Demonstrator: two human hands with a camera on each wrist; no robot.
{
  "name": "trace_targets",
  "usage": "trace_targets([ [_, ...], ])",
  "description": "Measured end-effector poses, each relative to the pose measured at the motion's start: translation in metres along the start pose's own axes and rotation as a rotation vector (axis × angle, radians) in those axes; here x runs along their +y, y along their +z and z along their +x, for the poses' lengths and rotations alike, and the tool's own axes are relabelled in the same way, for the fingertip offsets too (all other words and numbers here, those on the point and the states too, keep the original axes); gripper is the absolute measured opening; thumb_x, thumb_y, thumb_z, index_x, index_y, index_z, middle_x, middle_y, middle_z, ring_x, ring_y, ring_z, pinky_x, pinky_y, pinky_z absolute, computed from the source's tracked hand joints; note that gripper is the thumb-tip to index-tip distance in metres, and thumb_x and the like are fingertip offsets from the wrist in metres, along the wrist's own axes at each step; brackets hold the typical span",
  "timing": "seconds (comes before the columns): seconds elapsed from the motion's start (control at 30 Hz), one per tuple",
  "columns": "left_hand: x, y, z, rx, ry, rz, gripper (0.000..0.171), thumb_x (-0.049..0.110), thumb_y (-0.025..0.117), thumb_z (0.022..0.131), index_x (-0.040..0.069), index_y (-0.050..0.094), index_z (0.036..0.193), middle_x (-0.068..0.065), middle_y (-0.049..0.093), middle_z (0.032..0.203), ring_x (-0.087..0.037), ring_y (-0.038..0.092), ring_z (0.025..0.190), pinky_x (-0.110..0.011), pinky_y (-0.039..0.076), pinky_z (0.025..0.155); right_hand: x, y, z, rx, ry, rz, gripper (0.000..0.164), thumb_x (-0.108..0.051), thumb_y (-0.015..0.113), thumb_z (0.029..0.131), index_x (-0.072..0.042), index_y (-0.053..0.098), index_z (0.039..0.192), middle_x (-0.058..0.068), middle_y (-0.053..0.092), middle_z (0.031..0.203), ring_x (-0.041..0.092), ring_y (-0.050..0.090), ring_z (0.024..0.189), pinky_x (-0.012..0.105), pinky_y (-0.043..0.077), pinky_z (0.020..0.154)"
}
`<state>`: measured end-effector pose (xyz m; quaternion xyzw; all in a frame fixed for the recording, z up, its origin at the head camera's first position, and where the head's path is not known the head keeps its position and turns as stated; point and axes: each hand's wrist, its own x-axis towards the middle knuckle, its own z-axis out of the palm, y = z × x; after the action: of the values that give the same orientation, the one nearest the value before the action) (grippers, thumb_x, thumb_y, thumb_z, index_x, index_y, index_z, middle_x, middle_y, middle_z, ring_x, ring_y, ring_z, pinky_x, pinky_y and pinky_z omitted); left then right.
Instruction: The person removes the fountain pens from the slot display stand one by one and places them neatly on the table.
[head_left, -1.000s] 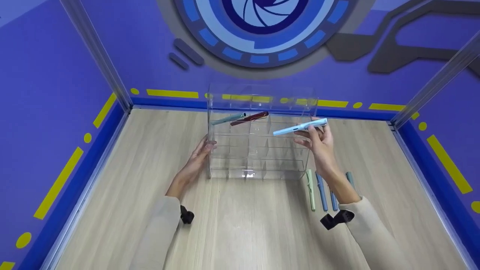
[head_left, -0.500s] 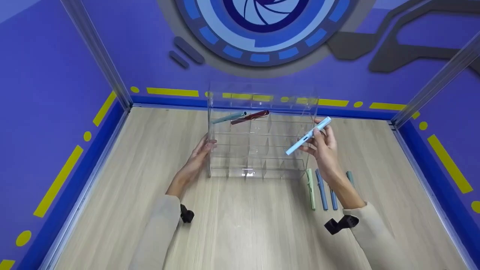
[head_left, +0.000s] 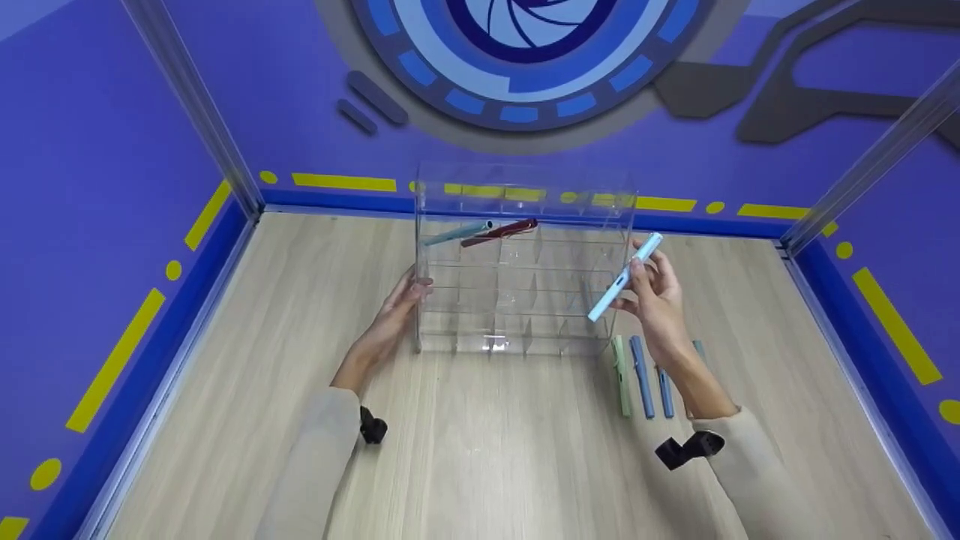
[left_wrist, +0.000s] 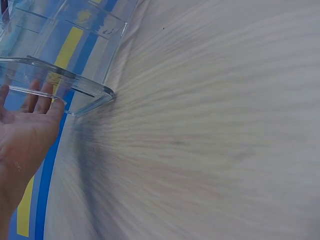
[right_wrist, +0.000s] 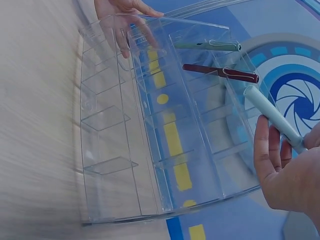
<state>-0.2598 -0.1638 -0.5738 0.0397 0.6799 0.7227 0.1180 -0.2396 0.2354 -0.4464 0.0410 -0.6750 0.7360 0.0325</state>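
Observation:
A clear acrylic organizer (head_left: 514, 300) with several small compartments stands upright on the table. My left hand (head_left: 390, 315) lies against its left side, fingers fairly straight along the outer panel and thumb at the front edge. My right hand (head_left: 656, 300) pinches a light blue pen (head_left: 616, 289) between thumb and fingers. That pen slants, its lower end before the organizer's right edge. In the top tier at left rest a teal pen (head_left: 459, 232) and a dark red pen (head_left: 501, 232), side by side; the right wrist view shows both ends sticking out, near the light blue pen (right_wrist: 272, 115).
Right of the organizer, a pale green pen (head_left: 622, 379), a blue pen (head_left: 643, 379), another blue pen (head_left: 666, 394) and a partly hidden teal pen (head_left: 698, 347) lie on the wooden table (head_left: 480, 450). Blue patterned walls (head_left: 105, 187) enclose the back and sides.
The light blue pen has swung from nearly level to a steep slant, its lower end dropping and shifting right. My right hand has moved slightly right and down. The left hand stays put.

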Motion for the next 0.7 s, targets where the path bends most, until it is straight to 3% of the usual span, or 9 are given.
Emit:
trace_targets([
  [0.33, -0.002, 0.0, 0.001, 0.0, -0.001, -0.004, 0.067, 0.048, 0.04, 0.11, 0.026, 0.01, 0.166, -0.014, 0.034, 0.165, -0.026, 0.02, 0.159, -0.049, 0.005, 0.132, 0.003, -0.011, -0.005, 0.027, -0.009, -0.003, 0.042, -0.021, 0.05, 0.109, -0.017, 0.043, 0.15, -0.006, 0.058, 0.092, 0.006, 0.063, 0.082, 0.023, 0.06, 0.067],
  [0.53, -0.003, -0.001, 0.002, -0.015, 0.022, -0.011, 0.063, 0.046, 0.039, 0.11, 0.018, 0.021, 0.163, -0.017, 0.034, 0.164, -0.028, 0.018, 0.159, -0.05, 0.005, 0.132, 0.006, -0.018, -0.008, 0.018, -0.007, 0.024, 0.048, -0.019, 0.05, 0.109, -0.015, 0.038, 0.155, -0.006, 0.057, 0.094, 0.007, 0.064, 0.085, 0.024, 0.061, 0.071],
  [0.7, -0.003, -0.001, 0.002, -0.02, 0.027, -0.016, 0.059, 0.046, 0.039, 0.111, 0.02, 0.025, 0.162, -0.017, 0.034, 0.164, -0.028, 0.019, 0.159, -0.051, 0.005, 0.132, 0.009, -0.023, -0.009, 0.016, 0.003, 0.02, 0.05, -0.018, 0.051, 0.108, -0.017, 0.037, 0.156, -0.005, 0.058, 0.1, 0.007, 0.064, 0.09, 0.024, 0.062, 0.075],
])
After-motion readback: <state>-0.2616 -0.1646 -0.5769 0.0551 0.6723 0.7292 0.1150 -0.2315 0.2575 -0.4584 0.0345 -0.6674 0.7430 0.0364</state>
